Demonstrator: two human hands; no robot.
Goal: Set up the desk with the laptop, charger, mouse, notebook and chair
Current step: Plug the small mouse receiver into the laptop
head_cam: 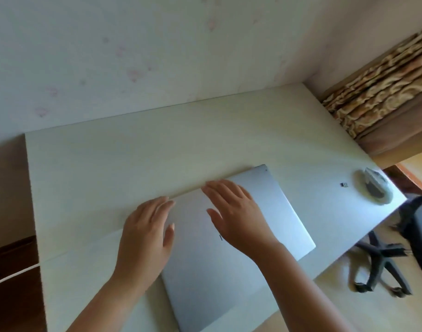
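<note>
Silver laptop [229,271] flat under both hands [145,231]

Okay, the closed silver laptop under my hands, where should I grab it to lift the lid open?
Probably along the long edge nearest you. The laptop lies closed and flat on the desk, with both the left hand and the right hand flat on its lid. Hook fingertips under that near edge's middle. I can't see the hinge, so check first.

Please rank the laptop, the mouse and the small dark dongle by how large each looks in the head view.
1. Laptop, closed on the desk, both hands flat on its lid: plainly the largest.
2. Mouse, near the desk's right edge.
3. Small dark dongle, beside the mouse: smallest.
The laptop lies nearer the camera, but the order seems safe.
</note>
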